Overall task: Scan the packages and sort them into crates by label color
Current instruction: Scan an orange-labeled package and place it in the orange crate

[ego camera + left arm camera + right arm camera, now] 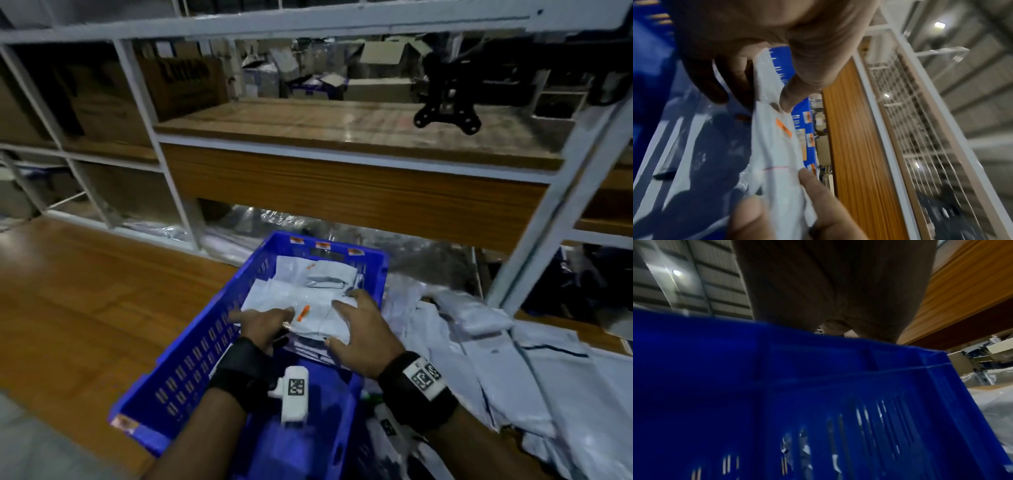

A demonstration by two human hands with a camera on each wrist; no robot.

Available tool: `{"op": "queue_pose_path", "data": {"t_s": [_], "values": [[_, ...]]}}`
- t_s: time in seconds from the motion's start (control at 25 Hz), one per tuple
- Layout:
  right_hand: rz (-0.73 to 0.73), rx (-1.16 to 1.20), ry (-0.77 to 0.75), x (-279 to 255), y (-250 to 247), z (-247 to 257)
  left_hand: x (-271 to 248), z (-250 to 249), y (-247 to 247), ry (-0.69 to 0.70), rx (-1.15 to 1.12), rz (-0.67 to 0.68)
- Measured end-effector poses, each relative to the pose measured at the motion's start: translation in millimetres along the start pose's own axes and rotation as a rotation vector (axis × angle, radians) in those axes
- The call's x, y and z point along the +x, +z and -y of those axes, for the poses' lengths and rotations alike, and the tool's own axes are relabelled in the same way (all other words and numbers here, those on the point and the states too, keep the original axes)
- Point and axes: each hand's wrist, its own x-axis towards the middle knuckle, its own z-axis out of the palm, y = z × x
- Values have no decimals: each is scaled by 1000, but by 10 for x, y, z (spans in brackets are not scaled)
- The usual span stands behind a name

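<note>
Two hands work over a blue crate (191,346) in the head view. The left hand (263,325) and right hand (359,329) each grip an end of a white package (318,318) with an orange label (303,312), held just above the white packages (308,277) already lying in the crate. The left fingers curl round the package's near left edge; the right hand's fingers spread over the top with the thumb under its near edge. More packages (496,346) are heaped on the floor just right of the crate, and a shelf rack (342,144) stands beyond it.

From the left wrist, the package (777,154) stands edge-on inside the crate (651,65), pinched between the left thumb and curled fingers (803,73); the label (784,128) shows on its face, and right-hand fingers (813,183) hold its far end.

From the right wrist, the crate's outer wall (818,394) fills the frame with the palm (838,288) above its rim; the fingers are hidden here.
</note>
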Motion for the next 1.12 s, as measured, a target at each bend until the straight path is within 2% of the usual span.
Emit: {"op": "queue_pose_path", "data": {"t_s": [0.08, 0.16, 0.32, 0.4, 0.44, 0.52, 0.56, 0.64, 0.76, 0.8, 0.84, 0.92, 1.0, 1.12], "values": [[104, -185, 16, 159, 46, 29, 167, 24, -72, -124, 42, 27], [211, -361, 63, 282, 78, 43, 199, 19, -104, -126, 161, -49], [331, -557, 73, 408, 161, 3, 437, 166, 38, -147, 137, -92], [358, -619, 64, 437, 202, -8, 384, 168, 86, -171, 223, -272], [378, -654, 62, 448, 216, -14, 398, 184, 120, -137, 260, -377], [412, -724, 62, 478, 244, -17, 316, 116, 218, -45, 222, -498], [415, -749, 65, 492, 262, -19, 173, 27, 280, -18, 203, -526], [401, -782, 70, 504, 307, -29, 200, 35, 398, 74, 261, -569], [381, -813, 77, 507, 341, -44, 262, 117, 569, 309, 458, -621], [386, -819, 79, 506, 351, -49, 258, 168, 542, 375, 595, -607], [389, -825, 79, 508, 348, -42, 293, 219, 531, 508, 759, -608], [392, -840, 77, 516, 349, -38, 441, 336, 480, 758, 1078, -504], [386, -834, 72, 521, 352, -39, 535, 401, 407, 800, 1230, -422], [368, -812, 73, 512, 344, -45, 632, 444, 361, 745, 1233, -405]]}}
